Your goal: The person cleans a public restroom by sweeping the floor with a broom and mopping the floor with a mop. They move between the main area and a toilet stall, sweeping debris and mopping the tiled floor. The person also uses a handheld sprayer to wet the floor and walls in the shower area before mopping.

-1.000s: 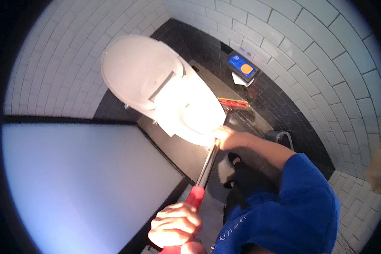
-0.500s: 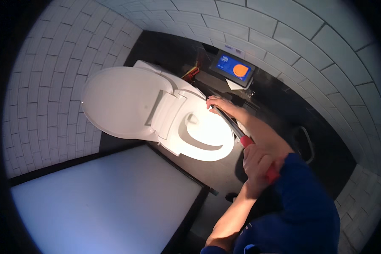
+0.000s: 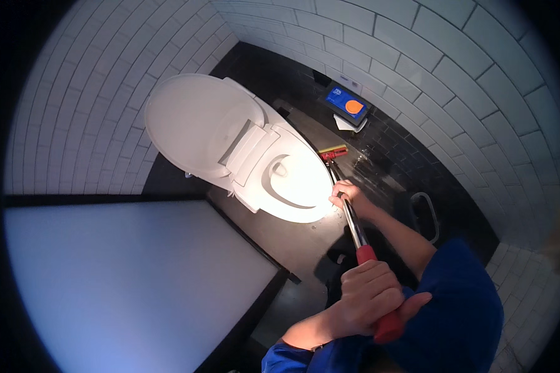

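Nearest you, in front of the toilet, your left hand has its fingers wrapped around the red grip of what looks like a sponge mop. Farther along, just beside the toilet's front rim, your right hand's fingers are closed around the metal shaft. Steer with this lower hand, push and draw with the upper, and give your right knuckles room beside the porcelain. To the right of the toilet, a dark bin-like container shows a pale loop; its contents can't be made out. The toilet's bowl is open, lid raised, but glare hides any water level. The red-and-yellow mop head sits on the floor along the toilet's right side; hold it flat there. Beyond, right of the toilet, white paper hangs from a wall dispenser.
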Tool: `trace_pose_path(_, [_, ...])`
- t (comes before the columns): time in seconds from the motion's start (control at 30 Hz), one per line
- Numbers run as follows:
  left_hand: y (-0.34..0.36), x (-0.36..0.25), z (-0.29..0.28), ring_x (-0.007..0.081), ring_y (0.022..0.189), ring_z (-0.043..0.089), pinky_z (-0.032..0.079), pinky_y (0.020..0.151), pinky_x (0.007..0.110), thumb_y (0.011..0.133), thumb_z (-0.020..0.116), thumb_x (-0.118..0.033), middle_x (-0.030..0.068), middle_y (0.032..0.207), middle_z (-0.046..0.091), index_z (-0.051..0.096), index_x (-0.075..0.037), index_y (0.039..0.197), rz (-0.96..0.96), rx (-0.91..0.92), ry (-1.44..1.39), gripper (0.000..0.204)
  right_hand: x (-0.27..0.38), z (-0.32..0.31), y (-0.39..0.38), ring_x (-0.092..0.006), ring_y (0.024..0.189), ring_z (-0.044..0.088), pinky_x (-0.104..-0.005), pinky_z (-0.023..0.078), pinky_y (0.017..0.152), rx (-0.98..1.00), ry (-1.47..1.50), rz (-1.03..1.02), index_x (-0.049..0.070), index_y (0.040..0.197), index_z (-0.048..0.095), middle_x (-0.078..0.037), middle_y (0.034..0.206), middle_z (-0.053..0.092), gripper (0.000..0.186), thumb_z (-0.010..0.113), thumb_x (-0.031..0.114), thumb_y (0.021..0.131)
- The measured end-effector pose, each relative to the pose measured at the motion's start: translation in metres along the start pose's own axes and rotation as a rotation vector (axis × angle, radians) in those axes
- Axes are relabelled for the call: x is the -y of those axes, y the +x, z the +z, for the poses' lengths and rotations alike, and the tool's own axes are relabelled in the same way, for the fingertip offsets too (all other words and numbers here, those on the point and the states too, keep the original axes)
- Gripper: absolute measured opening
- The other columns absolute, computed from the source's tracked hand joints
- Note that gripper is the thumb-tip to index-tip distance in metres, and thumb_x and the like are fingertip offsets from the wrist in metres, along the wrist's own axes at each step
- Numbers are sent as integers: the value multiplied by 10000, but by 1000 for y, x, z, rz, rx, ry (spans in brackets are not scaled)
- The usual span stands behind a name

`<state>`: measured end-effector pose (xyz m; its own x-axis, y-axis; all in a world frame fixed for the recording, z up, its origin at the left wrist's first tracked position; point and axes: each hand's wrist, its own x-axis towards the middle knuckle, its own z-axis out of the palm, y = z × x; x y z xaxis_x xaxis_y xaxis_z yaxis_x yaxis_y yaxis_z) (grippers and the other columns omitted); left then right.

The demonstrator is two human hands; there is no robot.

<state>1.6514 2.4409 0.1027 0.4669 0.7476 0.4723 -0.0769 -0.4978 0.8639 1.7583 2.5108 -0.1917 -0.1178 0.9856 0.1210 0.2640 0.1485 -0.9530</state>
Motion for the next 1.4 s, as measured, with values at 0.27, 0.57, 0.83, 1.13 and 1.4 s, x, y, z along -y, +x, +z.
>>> trace_pose_path(0.27, [77,8,-64,206,478,563,474,495,296,711,777,-152,74,518,515,530,-35,597,-47,-296,54,297,33,15,110,-203,716,545,-322,411,705,-11,290,-152,47,769,511,-56,715,563,134,555,159,828])
trace_pose_path(0.57, [184,175,-77,206,501,539,467,526,295,724,650,-14,72,542,518,537,-23,624,33,-441,307,151,-63,10,337,-249,695,521,-329,398,697,101,137,-421,74,705,469,-58,657,502,109,570,61,744])
trace_pose_path(0.83, [148,249,-18,202,494,506,428,487,305,698,684,14,61,551,497,501,-35,645,10,-439,366,196,-129,21,319,-299,688,570,-386,439,636,44,92,-267,36,729,522,-108,676,544,86,605,48,749])
trace_pose_path(1.13, [56,103,1,169,507,574,491,534,297,754,723,-136,59,538,557,491,-90,599,-30,-218,212,283,-61,-7,134,-254,825,561,-380,394,793,81,-163,-149,75,760,529,-65,772,555,177,633,210,805])
trace_pose_path(1.4, [-63,15,32,165,486,583,507,538,294,816,676,-189,67,557,573,550,-72,615,-52,32,-102,265,-43,20,-52,-266,775,523,-396,372,718,-119,-203,-72,88,706,501,-57,725,533,185,664,174,720])
